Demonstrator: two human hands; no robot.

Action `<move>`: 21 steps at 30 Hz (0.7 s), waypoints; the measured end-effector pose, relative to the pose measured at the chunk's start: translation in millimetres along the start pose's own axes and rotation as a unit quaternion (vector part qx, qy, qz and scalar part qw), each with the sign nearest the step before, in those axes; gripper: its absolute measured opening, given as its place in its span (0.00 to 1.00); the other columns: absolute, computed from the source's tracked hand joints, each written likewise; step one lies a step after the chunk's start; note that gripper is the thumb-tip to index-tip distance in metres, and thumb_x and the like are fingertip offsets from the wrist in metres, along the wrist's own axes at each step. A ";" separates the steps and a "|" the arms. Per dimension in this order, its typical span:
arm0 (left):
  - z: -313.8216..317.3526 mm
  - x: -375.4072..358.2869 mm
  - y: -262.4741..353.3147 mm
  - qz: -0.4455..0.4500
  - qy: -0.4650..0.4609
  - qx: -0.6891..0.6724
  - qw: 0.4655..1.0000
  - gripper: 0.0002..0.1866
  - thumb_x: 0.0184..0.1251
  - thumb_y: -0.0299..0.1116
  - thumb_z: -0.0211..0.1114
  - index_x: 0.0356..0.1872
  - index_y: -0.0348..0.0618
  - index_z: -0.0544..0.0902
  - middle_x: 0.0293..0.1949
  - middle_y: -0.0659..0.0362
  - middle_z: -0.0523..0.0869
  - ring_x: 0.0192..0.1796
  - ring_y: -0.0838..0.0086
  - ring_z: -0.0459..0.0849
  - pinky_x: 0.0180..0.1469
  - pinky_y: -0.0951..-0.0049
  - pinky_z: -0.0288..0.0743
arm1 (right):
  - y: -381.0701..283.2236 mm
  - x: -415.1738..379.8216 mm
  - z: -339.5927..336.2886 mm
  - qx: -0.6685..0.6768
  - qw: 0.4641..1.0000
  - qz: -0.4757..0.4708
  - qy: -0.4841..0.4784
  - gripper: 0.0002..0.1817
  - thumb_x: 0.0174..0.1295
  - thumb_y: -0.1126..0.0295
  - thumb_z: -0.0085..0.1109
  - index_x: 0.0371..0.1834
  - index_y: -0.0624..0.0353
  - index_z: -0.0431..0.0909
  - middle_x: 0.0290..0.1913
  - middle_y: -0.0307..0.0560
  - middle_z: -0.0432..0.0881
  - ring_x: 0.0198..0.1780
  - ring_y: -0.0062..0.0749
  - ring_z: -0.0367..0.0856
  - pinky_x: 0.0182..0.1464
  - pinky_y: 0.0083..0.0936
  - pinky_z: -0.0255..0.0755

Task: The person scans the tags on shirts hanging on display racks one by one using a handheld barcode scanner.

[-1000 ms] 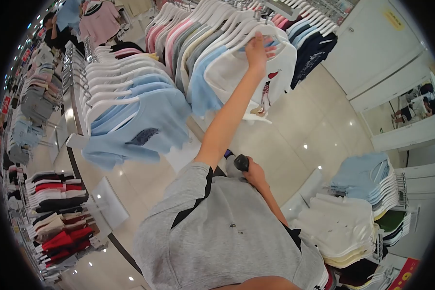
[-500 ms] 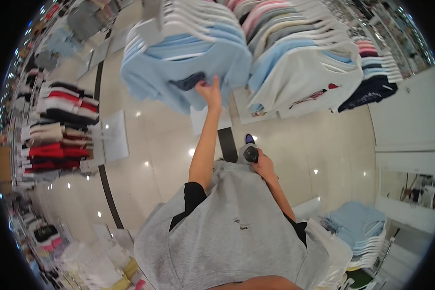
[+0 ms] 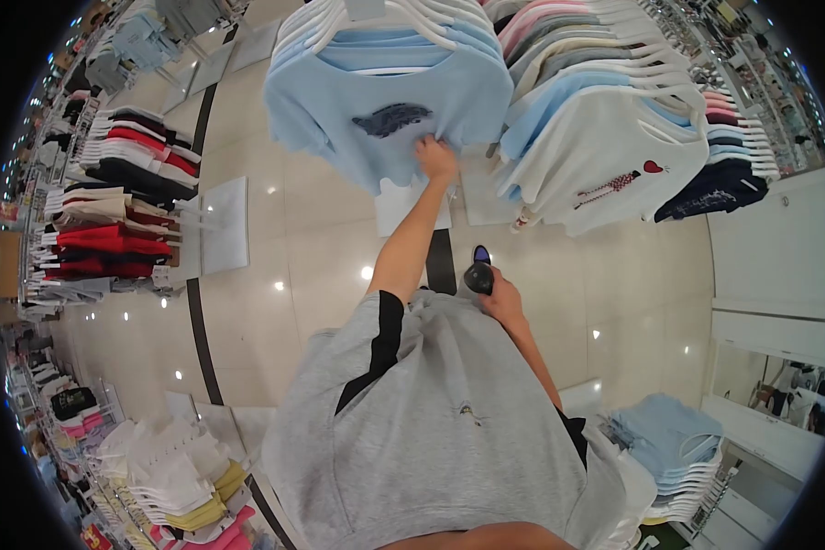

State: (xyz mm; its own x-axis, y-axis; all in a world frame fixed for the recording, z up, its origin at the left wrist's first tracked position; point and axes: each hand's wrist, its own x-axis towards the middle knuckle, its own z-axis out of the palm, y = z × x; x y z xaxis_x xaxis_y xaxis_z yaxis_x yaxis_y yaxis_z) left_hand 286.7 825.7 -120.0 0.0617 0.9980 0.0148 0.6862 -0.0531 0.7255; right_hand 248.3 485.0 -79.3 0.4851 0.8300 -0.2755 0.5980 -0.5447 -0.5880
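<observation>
Glossy pale floor tiles (image 3: 302,238) spread beneath you, between racks of hanging clothes. Before you, the light-blue shirt (image 3: 390,154) hangs at the front of a row on white hangers (image 3: 325,27). It has a wide, scooped neckline, a dark, feather-like patch (image 3: 392,120) across the chest and a rippled lower edge. Your left hand (image 3: 437,159) touches its front just below the patch, fingers bent; whether they pinch the cloth cannot be told. Your right hand (image 3: 502,298) is wrapped around a rounded black object (image 3: 478,278). Beside the shirt hangs a white top (image 3: 605,151) bearing a red heart (image 3: 652,167).
</observation>
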 end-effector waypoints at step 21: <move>-162.6 -127.4 -73.0 0.002 -0.192 -0.367 0.910 0.15 0.75 0.44 0.54 0.47 0.43 0.76 0.40 0.61 0.82 0.43 0.77 0.81 0.47 0.72 0.74 | -39.6 103.2 21.0 0.278 0.954 -0.083 -0.074 0.22 0.40 0.73 0.70 0.41 0.68 0.78 0.36 0.54 0.83 0.36 0.39 0.82 0.42 0.32 0.74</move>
State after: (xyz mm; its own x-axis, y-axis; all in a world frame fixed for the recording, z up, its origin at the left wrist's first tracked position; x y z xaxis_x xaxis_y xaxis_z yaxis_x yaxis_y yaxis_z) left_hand 110.9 708.1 -63.0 0.4087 0.9046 -0.1213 0.0259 0.1213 0.9923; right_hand 261.3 594.7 -100.4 0.2925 0.9295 -0.2246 0.2076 -0.2910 -0.9339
